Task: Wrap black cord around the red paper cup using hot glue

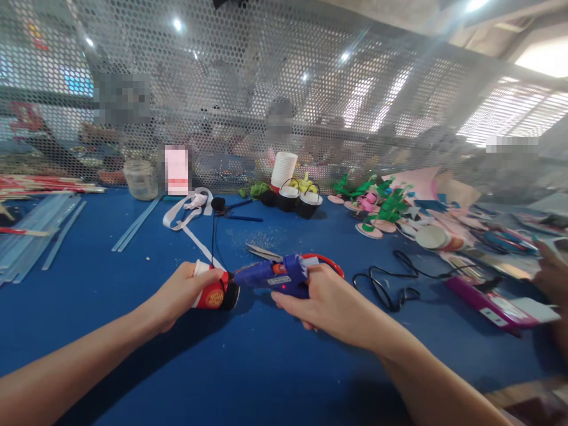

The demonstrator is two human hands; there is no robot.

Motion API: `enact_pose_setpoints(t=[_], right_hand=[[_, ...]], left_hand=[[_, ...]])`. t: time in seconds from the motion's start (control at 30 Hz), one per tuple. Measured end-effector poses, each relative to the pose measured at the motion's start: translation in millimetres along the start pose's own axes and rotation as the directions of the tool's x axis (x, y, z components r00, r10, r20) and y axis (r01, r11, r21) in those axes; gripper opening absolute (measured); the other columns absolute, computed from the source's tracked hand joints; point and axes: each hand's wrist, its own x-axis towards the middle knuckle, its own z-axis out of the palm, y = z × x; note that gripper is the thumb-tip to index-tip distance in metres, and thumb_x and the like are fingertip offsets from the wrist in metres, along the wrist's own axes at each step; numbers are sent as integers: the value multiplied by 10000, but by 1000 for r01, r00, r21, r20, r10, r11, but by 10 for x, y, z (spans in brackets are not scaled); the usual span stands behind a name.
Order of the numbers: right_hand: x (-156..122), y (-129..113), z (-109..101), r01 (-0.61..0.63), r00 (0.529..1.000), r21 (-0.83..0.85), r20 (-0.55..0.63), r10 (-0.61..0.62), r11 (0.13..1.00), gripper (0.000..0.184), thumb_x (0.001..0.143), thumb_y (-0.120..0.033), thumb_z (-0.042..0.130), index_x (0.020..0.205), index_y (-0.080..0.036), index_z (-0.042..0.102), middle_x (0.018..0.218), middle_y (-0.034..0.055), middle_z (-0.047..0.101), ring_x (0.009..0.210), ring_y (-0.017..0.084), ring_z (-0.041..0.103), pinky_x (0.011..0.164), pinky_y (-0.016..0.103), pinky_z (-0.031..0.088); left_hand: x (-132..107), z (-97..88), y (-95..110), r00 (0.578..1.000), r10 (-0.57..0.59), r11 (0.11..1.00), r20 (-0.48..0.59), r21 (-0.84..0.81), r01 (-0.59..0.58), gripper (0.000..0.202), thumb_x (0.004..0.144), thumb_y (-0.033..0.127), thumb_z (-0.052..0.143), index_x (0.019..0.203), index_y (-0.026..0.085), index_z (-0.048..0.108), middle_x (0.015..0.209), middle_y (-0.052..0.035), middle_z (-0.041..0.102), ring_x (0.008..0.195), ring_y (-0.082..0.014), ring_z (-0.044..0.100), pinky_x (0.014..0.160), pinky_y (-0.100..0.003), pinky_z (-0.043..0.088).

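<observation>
My left hand [180,296] is closed around a red paper cup [215,294] with a black band, tipped on its side above the blue table [284,367]. My right hand [326,299] grips a blue glue gun [277,277], whose nozzle meets the cup near its black band. A small red light glows on the gun. From the cup, a thin black cord [213,236] runs up toward a black ball-shaped bundle [218,205]. Behind the glue gun lie scissors [264,253] with red handles, partly hidden by the gun and my right hand.
Clear glue sticks [35,236] lie at left, near a jar [141,179] and white ribbon [175,216]. Small black-and-white buckets [309,204] and stacked cups [284,168] stand behind. At right are green paper plants [393,208], a black cable [377,290], a purple power strip [492,302] and another person's hand [552,272].
</observation>
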Motion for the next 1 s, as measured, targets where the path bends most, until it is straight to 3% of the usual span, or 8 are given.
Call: enact_pose_setpoints(t=[0.17, 0.43, 0.77, 1.0], right_hand=[[-5, -44, 13, -35, 999, -55, -21, 34, 998, 181, 721, -299, 467, 600, -165, 483, 417, -43, 456, 351, 67, 438, 341, 155, 333], [-40, -65, 3, -46, 999, -47, 5, 46, 998, 168, 712, -287, 468, 598, -166, 488, 415, -43, 465, 352, 68, 438, 345, 154, 336], [-46, -45, -13, -10, 1000, -71, 9, 11, 997, 303, 723, -310, 465, 454, -174, 429, 377, -38, 450, 340, 62, 439, 354, 154, 356], [-32, -79, 17, 6, 999, -141, -36, -11, 990, 216, 712, -273, 474, 521, -175, 446, 378, -46, 452, 328, 65, 411, 331, 170, 314]], left_hand=[[6, 4, 14, 1000, 2, 1000, 2, -9, -2, 253, 635, 376, 558, 638, 125, 591, 528, 1, 581, 497, -129, 499, 503, -225, 331], [-28, 15, 30, 1000, 11, 1000, -12, -15, -11, 241, 627, 360, 564, 606, 122, 592, 511, 12, 567, 490, -113, 480, 495, -209, 310], [-6, 7, 4, 999, 35, 999, -3, 11, -35, 263, 641, 373, 544, 633, 116, 601, 522, -3, 580, 503, -138, 504, 512, -231, 329], [-26, 23, 35, 1000, 21, 999, 2, -26, -21, 253, 621, 361, 555, 604, 113, 597, 492, 2, 568, 481, -133, 502, 503, -227, 328]])
